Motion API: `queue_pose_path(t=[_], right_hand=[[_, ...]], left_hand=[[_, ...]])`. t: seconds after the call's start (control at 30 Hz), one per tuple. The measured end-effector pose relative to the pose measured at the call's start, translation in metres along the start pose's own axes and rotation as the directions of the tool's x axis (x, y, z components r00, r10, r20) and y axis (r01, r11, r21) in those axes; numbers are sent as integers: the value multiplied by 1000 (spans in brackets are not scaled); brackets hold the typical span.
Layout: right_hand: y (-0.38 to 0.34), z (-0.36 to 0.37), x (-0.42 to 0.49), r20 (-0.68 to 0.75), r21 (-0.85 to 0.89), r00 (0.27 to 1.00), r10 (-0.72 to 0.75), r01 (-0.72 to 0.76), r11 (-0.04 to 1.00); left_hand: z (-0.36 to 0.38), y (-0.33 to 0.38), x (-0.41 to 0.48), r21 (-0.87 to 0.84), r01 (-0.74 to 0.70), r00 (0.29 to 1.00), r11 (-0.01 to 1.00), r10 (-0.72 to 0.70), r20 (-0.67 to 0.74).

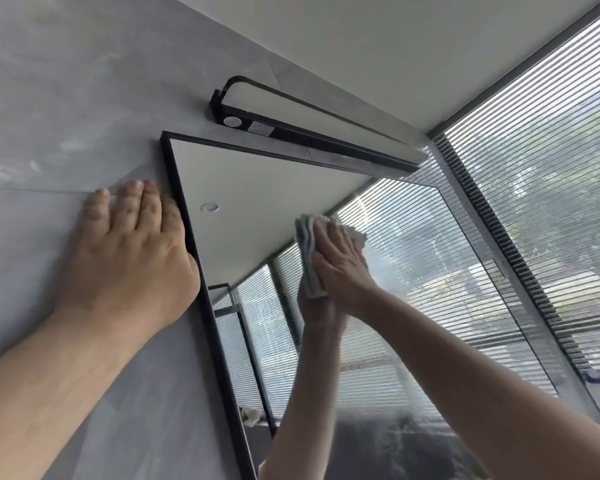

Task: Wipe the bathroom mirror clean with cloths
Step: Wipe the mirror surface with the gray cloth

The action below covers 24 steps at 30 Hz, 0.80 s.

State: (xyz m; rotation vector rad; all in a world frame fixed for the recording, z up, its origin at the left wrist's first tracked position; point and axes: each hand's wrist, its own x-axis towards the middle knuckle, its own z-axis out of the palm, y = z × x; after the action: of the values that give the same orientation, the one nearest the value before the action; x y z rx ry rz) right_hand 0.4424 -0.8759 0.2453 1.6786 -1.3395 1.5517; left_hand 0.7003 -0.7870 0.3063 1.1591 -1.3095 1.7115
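Note:
The black-framed bathroom mirror (257, 188) hangs on a grey tiled wall and reflects the ceiling and window blinds. My right hand (343, 268) presses a folded pale grey cloth (307, 251) flat against the glass near the mirror's upper middle, fingers straight; its reflection meets it from below. My left hand (132, 251) rests flat on the wall beside the mirror's left frame, fingers straight, the thumb side touching the frame. A hazy smear shows on the glass to the right of the cloth.
A black bar lamp (291, 129) is mounted on the wall just above the mirror. A window with horizontal blinds (541, 174) fills the right side. The white ceiling runs overhead. A small tap fitting shows reflected low in the mirror.

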Motion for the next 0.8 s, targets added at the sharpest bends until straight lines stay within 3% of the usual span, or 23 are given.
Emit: queue_pose_path(t=[0.07,0.17,0.23,0.33,0.4,0.53,0.7,0.8], right_hand=[[-17,0,-13,-11,59,998,-59,59,996],[9,2,-12,-28,109,999,29,-26,994],[47,4,-5,-61,138,975,212,-202,970],[102,7,-8,-81,243,842,534,-503,829],[121,11,-5,-112,203,806,582,-555,807],[98,1,29,-194,162,832,519,-495,854],[33,-16,98,-39,53,990,138,-136,989],[4,-14,104,-44,153,991,124,-116,981]], left_hand=[[3,0,0,-15,-3,1000,1000,3,-10],[7,-1,0,-49,-10,1000,999,9,-18],[8,-1,0,-65,-13,1000,998,11,-22],[8,1,1,-97,-24,999,995,21,-38],[7,0,0,-111,-31,999,993,26,-47],[7,1,0,-119,-27,996,993,16,-89],[7,-2,-1,-120,-54,996,991,44,-81],[4,-11,4,-110,-57,998,992,59,11]])
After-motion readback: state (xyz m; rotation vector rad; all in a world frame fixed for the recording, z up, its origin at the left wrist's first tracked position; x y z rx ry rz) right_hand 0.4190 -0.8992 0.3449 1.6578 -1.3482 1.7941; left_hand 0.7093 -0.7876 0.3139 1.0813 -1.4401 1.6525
